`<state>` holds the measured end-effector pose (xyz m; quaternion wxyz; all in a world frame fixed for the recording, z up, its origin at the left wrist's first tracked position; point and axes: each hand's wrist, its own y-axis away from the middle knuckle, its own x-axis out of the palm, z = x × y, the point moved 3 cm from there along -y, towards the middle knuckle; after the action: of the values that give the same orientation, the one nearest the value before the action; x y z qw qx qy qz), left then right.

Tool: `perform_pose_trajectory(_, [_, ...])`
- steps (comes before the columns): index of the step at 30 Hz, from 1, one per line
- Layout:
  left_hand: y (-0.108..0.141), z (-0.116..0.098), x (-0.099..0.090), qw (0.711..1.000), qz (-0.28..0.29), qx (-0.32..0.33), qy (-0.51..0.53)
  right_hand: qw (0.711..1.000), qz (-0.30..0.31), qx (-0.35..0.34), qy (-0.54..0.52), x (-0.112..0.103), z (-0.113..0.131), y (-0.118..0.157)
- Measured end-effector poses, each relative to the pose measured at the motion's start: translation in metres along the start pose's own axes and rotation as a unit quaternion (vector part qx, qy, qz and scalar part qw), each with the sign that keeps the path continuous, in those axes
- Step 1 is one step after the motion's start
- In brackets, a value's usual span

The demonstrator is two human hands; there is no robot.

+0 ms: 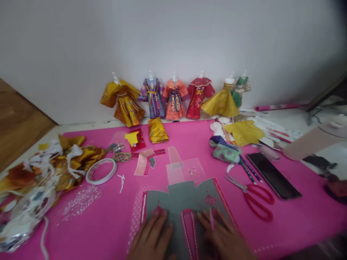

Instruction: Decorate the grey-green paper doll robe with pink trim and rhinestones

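A grey-green garment piece (181, 195) with pink trim, pink motifs and a long pink-edged slit down its middle lies flat in front of me. My left hand (153, 234) rests on its left half, fingers stretched out and holding nothing. On the right half lies my right hand (223, 234). Between its fingers it holds a thin pink pen-like tool (211, 218), its tip pointing away from me; the tool's lower end is hidden. Dotted white-on-pink sheeting (135, 216) shows along the garment's left side.
Scissors (253, 195), pencils (251, 169) and a phone (273, 176) lie to the right. At left are a tape roll (101, 171) and heaped golden fabric (65, 169). Several small dressed forms (175, 99) line the wall behind the pink mat (108, 224). A cylinder (311, 139) lies far right.
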<state>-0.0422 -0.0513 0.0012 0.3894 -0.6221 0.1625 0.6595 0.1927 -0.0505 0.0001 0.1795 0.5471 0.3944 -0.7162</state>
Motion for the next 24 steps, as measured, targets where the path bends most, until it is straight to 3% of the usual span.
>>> perform_pose_trajectory(3, [0.006,0.021,-0.004,0.996,0.018,-0.086,-0.005,0.999,0.026,0.025,0.014,-0.005,-0.002,0.006])
perform_pose_trajectory(5, [0.009,0.028,-0.004,0.994,0.017,-0.107,0.001,0.997,0.047,0.060,0.009,-0.010,-0.006,0.010])
perform_pose_trajectory(11, [-0.002,0.037,-0.001,0.995,0.037,-0.073,0.050,0.986,0.114,0.114,-0.048,-0.011,-0.007,0.014])
perform_pose_trajectory(15, [-0.016,0.038,-0.001,0.988,0.112,-0.064,0.087,0.978,0.146,0.122,-0.082,-0.009,-0.001,0.013])
perform_pose_trajectory(18, [-0.018,0.037,-0.003,0.978,0.158,-0.070,0.119,0.981,0.114,0.129,-0.084,-0.022,0.000,0.015])
perform_pose_trajectory(22, [-0.028,0.037,-0.015,0.974,0.156,-0.094,0.132,0.983,-0.001,0.164,-0.079,-0.048,-0.014,0.005])
perform_pose_trajectory(24, [-0.041,0.037,-0.021,0.972,0.152,-0.106,0.142,0.982,-0.012,0.179,-0.067,-0.051,-0.025,-0.012])
